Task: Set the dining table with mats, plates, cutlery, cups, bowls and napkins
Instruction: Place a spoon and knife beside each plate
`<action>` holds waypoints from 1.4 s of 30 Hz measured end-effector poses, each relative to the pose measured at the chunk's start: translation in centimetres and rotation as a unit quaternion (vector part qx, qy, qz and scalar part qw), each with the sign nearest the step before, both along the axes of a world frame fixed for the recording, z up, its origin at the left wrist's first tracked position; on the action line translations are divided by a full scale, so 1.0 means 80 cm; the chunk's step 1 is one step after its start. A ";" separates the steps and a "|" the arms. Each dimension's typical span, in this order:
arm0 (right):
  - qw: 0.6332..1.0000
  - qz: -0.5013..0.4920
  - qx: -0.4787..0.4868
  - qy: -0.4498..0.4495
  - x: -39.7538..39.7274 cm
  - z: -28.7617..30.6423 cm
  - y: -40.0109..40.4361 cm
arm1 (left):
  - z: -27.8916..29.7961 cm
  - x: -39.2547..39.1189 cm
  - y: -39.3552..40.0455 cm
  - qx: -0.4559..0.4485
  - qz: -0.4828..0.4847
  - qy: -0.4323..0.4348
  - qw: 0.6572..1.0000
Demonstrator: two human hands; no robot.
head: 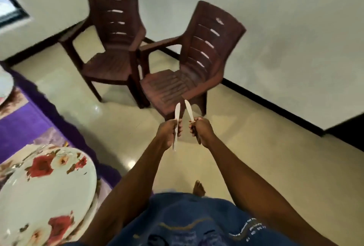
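Observation:
My left hand (169,132) is closed around a pale knife (177,112) whose blade points up and away from me. My right hand (200,130) grips a second pale knife (188,110), its blade also pointing up. Both hands are held out in front of me over the floor, close together, just before the nearer chair. At the lower left a white plate with red flowers (45,192) lies on a mat on the purple table cover (21,129). A piece of cutlery (33,152) lies just beyond the plate.
Two dark brown plastic chairs (112,34) (189,72) stand side by side against the white wall. Another plate's edge (5,86) shows at the far left. Cream floor tiles (275,167) spread to the right. My bare foot (199,187) is below my hands.

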State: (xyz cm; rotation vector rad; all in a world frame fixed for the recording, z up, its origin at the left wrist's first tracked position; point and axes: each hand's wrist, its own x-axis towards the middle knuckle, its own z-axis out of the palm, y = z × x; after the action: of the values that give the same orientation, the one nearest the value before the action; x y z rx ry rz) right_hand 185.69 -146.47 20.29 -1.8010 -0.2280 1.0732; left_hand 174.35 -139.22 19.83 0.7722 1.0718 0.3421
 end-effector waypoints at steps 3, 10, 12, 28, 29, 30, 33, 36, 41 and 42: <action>0.998 0.060 -0.007 0.016 0.005 0.000 0.064 | 0.000 -0.012 0.038 -0.032 0.082 -0.016 0.996; 0.975 0.216 -0.021 0.045 -0.052 -0.018 0.210 | -0.021 -0.076 0.134 -0.057 0.331 -0.025 0.941; 0.964 0.264 -0.033 0.018 -0.076 -0.029 0.253 | -0.026 -0.104 0.162 -0.051 0.388 -0.033 0.919; 0.757 0.653 -0.022 -0.033 -0.418 -0.048 0.502 | -0.025 -0.386 0.301 -0.004 0.735 -0.070 0.674; 0.723 0.689 -0.030 -0.042 -0.436 -0.050 0.507 | -0.026 -0.400 0.293 -0.011 0.761 -0.064 0.645; 0.690 0.721 -0.039 -0.052 -0.453 -0.056 0.510 | -0.028 -0.412 0.285 -0.018 0.786 -0.059 0.615; 0.639 0.765 -0.030 -0.072 -0.498 -0.064 0.517 | -0.029 -0.438 0.270 -0.025 0.850 -0.056 0.523; 0.591 0.799 0.008 -0.110 -0.537 -0.072 0.522 | -0.028 -0.448 0.268 -0.050 0.887 -0.047 0.457; 0.499 0.858 0.046 -0.115 -0.574 -0.081 0.557 | -0.024 -0.451 0.288 -0.069 0.941 -0.038 0.330; 0.485 0.866 0.047 -0.113 -0.578 -0.082 0.564 | -0.023 -0.448 0.294 -0.075 0.947 -0.032 0.310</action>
State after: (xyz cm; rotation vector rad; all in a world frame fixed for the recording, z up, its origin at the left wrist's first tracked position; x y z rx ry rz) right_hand 139.45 -101.32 13.75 -1.0411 -2.6052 1.8860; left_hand 138.53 -115.66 18.00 -1.2239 1.3876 2.1993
